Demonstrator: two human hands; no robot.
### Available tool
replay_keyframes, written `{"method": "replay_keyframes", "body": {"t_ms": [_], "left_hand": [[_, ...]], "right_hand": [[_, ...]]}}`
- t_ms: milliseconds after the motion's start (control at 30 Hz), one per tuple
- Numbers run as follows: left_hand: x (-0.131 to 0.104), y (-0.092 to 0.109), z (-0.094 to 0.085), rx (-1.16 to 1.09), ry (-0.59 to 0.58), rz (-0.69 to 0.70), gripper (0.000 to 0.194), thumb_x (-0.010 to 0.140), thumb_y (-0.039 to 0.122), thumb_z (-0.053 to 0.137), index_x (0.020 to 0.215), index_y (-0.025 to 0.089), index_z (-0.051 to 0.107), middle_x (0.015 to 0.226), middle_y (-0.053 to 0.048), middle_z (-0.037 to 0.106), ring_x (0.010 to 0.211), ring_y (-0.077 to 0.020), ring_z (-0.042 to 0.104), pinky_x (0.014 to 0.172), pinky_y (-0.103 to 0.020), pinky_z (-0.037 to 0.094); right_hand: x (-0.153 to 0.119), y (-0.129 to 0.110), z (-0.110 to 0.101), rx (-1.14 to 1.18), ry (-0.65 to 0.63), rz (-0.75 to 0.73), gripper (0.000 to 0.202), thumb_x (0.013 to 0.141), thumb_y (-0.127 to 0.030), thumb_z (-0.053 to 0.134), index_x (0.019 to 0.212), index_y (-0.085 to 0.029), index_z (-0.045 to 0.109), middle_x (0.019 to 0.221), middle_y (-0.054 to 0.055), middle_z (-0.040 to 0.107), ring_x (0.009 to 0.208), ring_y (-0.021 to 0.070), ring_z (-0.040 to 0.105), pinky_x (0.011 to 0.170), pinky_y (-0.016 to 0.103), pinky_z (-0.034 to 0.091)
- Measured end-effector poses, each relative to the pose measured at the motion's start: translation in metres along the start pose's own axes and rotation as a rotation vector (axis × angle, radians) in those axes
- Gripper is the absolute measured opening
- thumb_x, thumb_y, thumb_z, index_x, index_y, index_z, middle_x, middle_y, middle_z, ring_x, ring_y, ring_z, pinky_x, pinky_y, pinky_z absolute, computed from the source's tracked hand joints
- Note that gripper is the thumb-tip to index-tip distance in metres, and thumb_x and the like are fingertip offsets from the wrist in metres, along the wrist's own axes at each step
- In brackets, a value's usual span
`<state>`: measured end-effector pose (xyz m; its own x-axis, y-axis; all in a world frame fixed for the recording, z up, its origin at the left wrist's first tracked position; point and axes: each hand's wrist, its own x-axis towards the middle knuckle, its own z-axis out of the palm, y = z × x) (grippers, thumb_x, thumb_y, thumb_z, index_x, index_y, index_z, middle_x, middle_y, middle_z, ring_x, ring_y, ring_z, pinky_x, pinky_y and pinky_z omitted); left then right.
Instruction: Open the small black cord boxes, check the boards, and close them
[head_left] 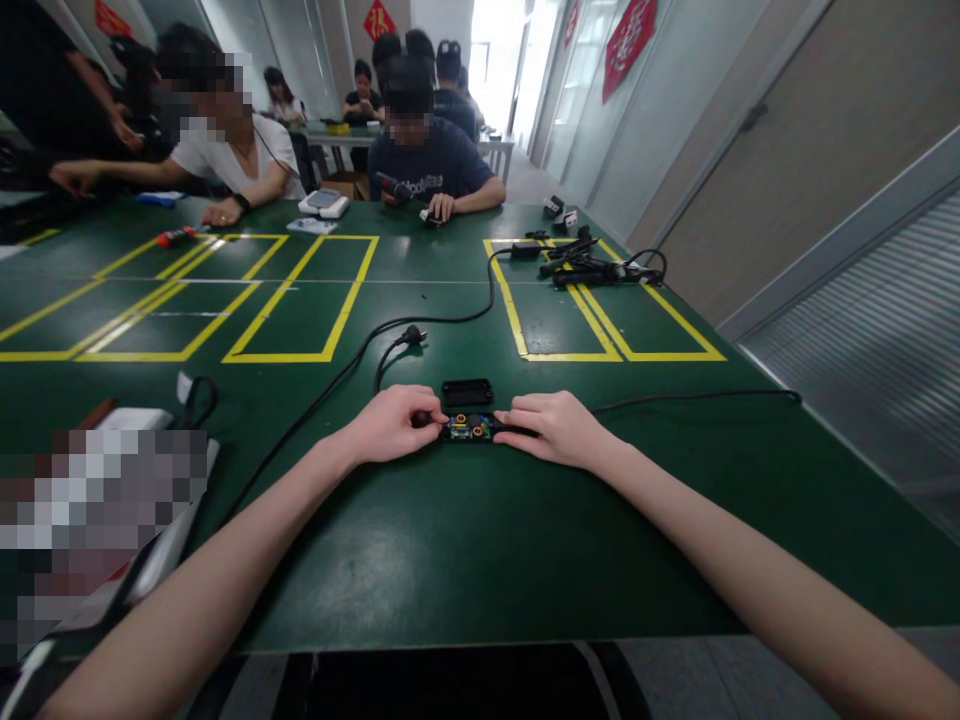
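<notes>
A small power adapter [470, 428] lies opened on the green table, its circuit board with copper coils facing up. At its left end, the fingers of my left hand [399, 424] are closed in a pinch. My right hand [555, 428] grips the opposite end, with fingers and thumb closed around it. Just beyond the adapter sits a loose black cover [466, 391], hollow side up. Past my left hand lies a cord with a black plug [412, 337]. A black cable [697, 399] runs rightward from behind my right hand.
Yellow tape outlines [277, 355] mark the table [360, 560]. A heap of black adapters and cables [585, 265] lies at the far right. A red screwdriver [176, 237] and white device [324, 203] rest near two co-workers across the table. Blurred-out items [105, 510] stand at near left.
</notes>
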<state>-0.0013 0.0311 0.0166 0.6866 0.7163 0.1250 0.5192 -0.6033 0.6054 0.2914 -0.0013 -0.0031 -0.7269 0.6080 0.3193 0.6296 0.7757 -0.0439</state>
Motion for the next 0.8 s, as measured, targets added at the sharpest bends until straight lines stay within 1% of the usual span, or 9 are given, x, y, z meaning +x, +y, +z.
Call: {"method": "replay_keyframes", "body": {"t_ms": [167, 233, 300, 400, 500, 567, 633, 700, 800], "left_hand": [[-0.002, 0.000, 0.002, 0.142, 0.049, 0.046, 0.016, 0.092, 0.026, 0.058, 0.089, 0.019, 0.072, 0.090, -0.005, 0.069, 0.082, -0.0186, 0.065, 0.075, -0.028, 0.050], [-0.002, -0.003, 0.004, 0.167, 0.077, 0.076, 0.018, 0.091, 0.025, 0.057, 0.101, 0.020, 0.072, 0.103, -0.007, 0.069, 0.094, -0.0211, 0.067, 0.084, -0.032, 0.054], [-0.002, -0.007, 0.005, 0.193, 0.123, 0.093, 0.030, 0.087, 0.024, 0.060, 0.115, 0.019, 0.069, 0.119, -0.010, 0.066, 0.104, -0.0241, 0.067, 0.092, -0.036, 0.056], [-0.002, -0.012, 0.006, 0.225, 0.154, 0.127, 0.052, 0.079, 0.025, 0.066, 0.130, 0.017, 0.063, 0.139, -0.016, 0.056, 0.125, -0.0314, 0.060, 0.108, -0.046, 0.053], [-0.002, -0.014, 0.007, 0.241, 0.104, 0.162, 0.056, 0.081, 0.031, 0.072, 0.134, 0.019, 0.064, 0.153, -0.018, 0.049, 0.139, -0.0370, 0.051, 0.118, -0.055, 0.044], [-0.002, -0.014, 0.008, 0.243, 0.084, 0.168, 0.051, 0.084, 0.036, 0.074, 0.132, 0.020, 0.067, 0.156, -0.018, 0.049, 0.140, -0.0383, 0.051, 0.117, -0.058, 0.044], [-0.002, -0.015, 0.010, 0.249, 0.083, 0.172, 0.047, 0.087, 0.039, 0.073, 0.130, 0.020, 0.070, 0.154, -0.017, 0.053, 0.137, -0.0374, 0.055, 0.115, -0.058, 0.046], [-0.001, -0.017, 0.011, 0.267, 0.090, 0.182, 0.046, 0.088, 0.041, 0.073, 0.129, 0.020, 0.071, 0.150, -0.017, 0.057, 0.132, -0.0357, 0.060, 0.113, -0.056, 0.049], [-0.001, -0.018, 0.012, 0.301, 0.108, 0.216, 0.046, 0.089, 0.042, 0.073, 0.128, 0.019, 0.072, 0.148, -0.017, 0.060, 0.128, -0.0344, 0.064, 0.110, -0.054, 0.052]], "right_hand": [[0.001, 0.006, 0.001, -0.036, 0.040, 0.015, 0.042, 0.109, -0.045, 0.047, 0.114, -0.017, 0.078, 0.089, 0.010, 0.075, 0.078, 0.0206, 0.068, 0.064, 0.030, 0.049], [0.001, 0.005, 0.001, -0.031, 0.043, 0.012, 0.040, 0.109, -0.043, 0.047, 0.112, -0.017, 0.078, 0.091, 0.011, 0.076, 0.081, 0.0220, 0.068, 0.068, 0.032, 0.052], [0.002, 0.003, 0.001, -0.012, 0.067, 0.018, 0.039, 0.108, -0.043, 0.049, 0.108, -0.018, 0.079, 0.093, 0.012, 0.076, 0.083, 0.0234, 0.069, 0.072, 0.036, 0.055], [0.002, 0.001, 0.003, 0.025, 0.142, 0.069, 0.036, 0.106, -0.042, 0.053, 0.110, -0.018, 0.078, 0.099, 0.013, 0.077, 0.087, 0.0258, 0.070, 0.078, 0.041, 0.058], [0.003, 0.003, 0.007, 0.059, 0.188, 0.122, 0.035, 0.105, -0.039, 0.055, 0.128, -0.020, 0.072, 0.123, 0.014, 0.076, 0.109, 0.0293, 0.072, 0.095, 0.049, 0.058], [0.002, 0.006, 0.010, 0.080, 0.162, 0.124, 0.042, 0.104, -0.037, 0.056, 0.142, -0.021, 0.064, 0.141, 0.015, 0.068, 0.129, 0.0310, 0.065, 0.109, 0.054, 0.052], [0.002, 0.008, 0.014, 0.097, 0.102, 0.117, 0.048, 0.104, -0.035, 0.057, 0.150, -0.021, 0.057, 0.151, 0.015, 0.061, 0.141, 0.0316, 0.057, 0.118, 0.059, 0.045], [0.001, 0.009, 0.016, 0.114, 0.053, 0.115, 0.047, 0.105, -0.034, 0.056, 0.149, -0.020, 0.057, 0.151, 0.015, 0.060, 0.144, 0.0312, 0.055, 0.121, 0.061, 0.041], [0.000, 0.009, 0.017, 0.156, 0.053, 0.123, 0.038, 0.105, -0.031, 0.055, 0.140, -0.021, 0.066, 0.144, 0.014, 0.066, 0.139, 0.0295, 0.060, 0.122, 0.060, 0.039]]}}
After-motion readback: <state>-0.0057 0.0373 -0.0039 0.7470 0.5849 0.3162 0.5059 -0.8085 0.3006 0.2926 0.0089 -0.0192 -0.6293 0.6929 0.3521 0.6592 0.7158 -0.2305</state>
